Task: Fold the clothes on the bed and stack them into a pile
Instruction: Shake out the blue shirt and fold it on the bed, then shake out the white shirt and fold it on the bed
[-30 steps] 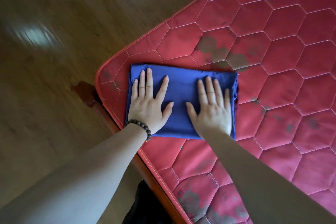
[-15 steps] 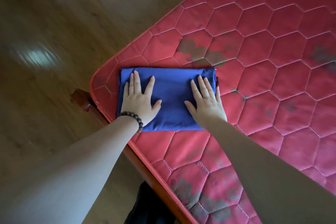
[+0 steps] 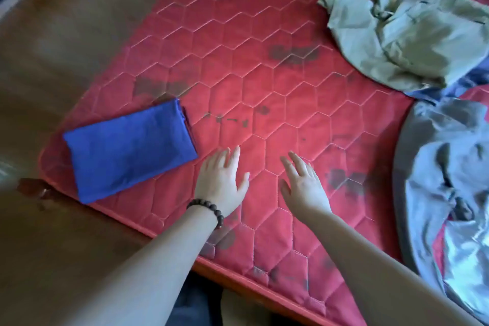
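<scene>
Blue folded cloth (image 3: 129, 153) lies flat beside both empty, slack-fingered hands: left (image 3: 221, 182), right (image 3: 304, 188).

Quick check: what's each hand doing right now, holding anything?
Left hand: open, fingers spread, holding nothing.
Right hand: open, fingers spread, holding nothing.

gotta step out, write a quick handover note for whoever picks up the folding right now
Left hand and right hand: both open, holding nothing, over bare mattress.
Done: blue garment folded, lying at the mattress's left corner.
Left: khaki garment crumpled at the far right; grey garment rumpled at the right edge. Fold both and stack them on the blue one.
</scene>
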Demonstrator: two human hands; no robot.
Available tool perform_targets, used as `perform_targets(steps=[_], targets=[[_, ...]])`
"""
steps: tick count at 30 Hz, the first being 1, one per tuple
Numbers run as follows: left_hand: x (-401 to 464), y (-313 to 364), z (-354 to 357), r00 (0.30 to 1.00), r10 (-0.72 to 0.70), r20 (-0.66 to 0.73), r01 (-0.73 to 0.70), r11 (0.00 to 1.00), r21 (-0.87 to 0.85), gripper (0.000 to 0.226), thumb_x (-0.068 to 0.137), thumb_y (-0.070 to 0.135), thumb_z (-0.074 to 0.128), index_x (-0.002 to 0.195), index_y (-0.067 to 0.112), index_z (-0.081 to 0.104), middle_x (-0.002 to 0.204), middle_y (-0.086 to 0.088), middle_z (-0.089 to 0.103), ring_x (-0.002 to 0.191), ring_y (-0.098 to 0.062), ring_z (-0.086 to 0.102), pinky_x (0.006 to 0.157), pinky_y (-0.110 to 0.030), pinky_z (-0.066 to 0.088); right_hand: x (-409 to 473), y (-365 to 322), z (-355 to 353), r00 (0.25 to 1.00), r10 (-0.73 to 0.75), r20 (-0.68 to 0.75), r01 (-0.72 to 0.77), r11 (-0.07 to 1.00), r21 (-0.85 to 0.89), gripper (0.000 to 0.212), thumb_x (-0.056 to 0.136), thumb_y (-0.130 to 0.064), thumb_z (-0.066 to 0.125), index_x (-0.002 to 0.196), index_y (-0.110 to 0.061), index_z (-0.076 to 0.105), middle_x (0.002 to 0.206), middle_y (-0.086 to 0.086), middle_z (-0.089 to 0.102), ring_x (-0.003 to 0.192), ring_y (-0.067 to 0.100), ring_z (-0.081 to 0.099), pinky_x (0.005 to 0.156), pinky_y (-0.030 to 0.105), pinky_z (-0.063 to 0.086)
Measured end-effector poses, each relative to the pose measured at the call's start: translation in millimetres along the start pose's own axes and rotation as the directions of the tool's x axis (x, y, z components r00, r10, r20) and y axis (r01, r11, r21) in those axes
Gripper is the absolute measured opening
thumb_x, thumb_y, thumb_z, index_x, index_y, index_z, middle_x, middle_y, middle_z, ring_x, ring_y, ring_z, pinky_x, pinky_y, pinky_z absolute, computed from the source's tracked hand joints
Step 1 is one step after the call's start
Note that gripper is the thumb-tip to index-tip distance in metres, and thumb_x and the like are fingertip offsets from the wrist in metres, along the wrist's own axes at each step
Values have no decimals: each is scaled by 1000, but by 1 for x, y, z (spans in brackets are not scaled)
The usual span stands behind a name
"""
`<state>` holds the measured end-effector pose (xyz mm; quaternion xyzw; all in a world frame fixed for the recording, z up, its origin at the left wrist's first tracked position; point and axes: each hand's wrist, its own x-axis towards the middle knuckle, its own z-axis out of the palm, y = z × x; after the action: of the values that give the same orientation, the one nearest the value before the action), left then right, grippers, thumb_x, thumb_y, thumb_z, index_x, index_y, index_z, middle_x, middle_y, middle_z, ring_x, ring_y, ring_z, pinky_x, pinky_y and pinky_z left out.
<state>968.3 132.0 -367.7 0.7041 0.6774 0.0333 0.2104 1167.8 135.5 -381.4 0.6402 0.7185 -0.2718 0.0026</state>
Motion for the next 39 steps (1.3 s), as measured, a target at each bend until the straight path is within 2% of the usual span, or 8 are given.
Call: perform_targets(steps=[8, 17, 19, 24, 31, 33, 35, 39], targets=[[-33, 194, 28, 950, 269, 159, -271, 962, -5, 66, 96, 46, 40, 152, 17, 25, 154, -12, 34, 144, -27, 26, 117, -40, 22, -142, 140, -87, 941, 313, -128, -307, 950, 62, 60, 92, -14, 50, 149, -19, 34, 156, 7, 28, 139, 29, 31, 117, 40, 24], [-52, 334, 97, 829, 445, 339, -486, 873, 42, 67, 95, 48, 42, 153, 20, 24, 158, -7, 26, 148, -21, 17, 119, -37, 15, -251, 262, -91, 787, 578, -217, -566, 816, 120, 64, 79, -11, 66, 140, -11, 48, 146, 20, 41, 123, 42, 47, 105, 48, 37], [-54, 353, 111, 807, 463, 367, -513, 857, 45, 66, 95, 48, 43, 151, 18, 27, 157, -7, 28, 147, -21, 18, 118, -37, 16, -267, 286, -83, 758, 616, -216, -606, 787, 117, 63, 82, -18, 67, 142, -12, 46, 151, 19, 35, 131, 39, 41, 109, 47, 32], [-53, 387, 139, 782, 486, 391, -553, 830, 74, 62, 93, 46, 49, 145, 14, 41, 152, -12, 36, 143, -26, 29, 116, -38, 21, -263, 362, -73, 689, 705, -167, -702, 707, 87, 70, 92, -42, 56, 152, -29, 23, 163, 7, -1, 150, 28, 0, 120, 48, 9], [-38, 425, 175, 758, 512, 404, -577, 815, 51, 55, 95, 43, 49, 142, 15, 44, 154, -10, 34, 144, -24, 27, 116, -38, 21, -227, 474, -92, 659, 718, -225, -745, 664, -62, 90, 88, -51, 57, 152, -40, -6, 161, 6, -18, 148, 32, -15, 114, 62, 0], [-34, 434, 185, 756, 511, 409, -577, 815, 47, 53, 96, 42, 47, 142, 16, 44, 154, -9, 32, 144, -23, 25, 115, -37, 20, -216, 494, -95, 651, 739, -173, -751, 661, -1, 85, 85, -48, 59, 151, -43, 6, 161, 8, -4, 147, 37, 2, 110, 60, 19], [-33, 442, 193, 757, 515, 401, -576, 816, 39, 50, 96, 41, 47, 139, 17, 46, 153, -9, 33, 142, -23, 27, 114, -37, 21, -210, 503, -90, 654, 743, -145, -723, 670, 170, 62, 86, -31, 58, 142, -35, 32, 149, 11, 24, 131, 39, 29, 90, 45, 39], [-32, 453, 194, 760, 526, 383, -572, 820, 9, 46, 96, 39, 48, 136, 16, 49, 153, -7, 33, 142, -22, 27, 113, -35, 21, -203, 498, -90, 585, 777, -233, -662, 623, 417, 35, 86, -6, 44, 117, -16, 56, 116, 10, 48, 108, 34, 45, 73, 33, 33]])
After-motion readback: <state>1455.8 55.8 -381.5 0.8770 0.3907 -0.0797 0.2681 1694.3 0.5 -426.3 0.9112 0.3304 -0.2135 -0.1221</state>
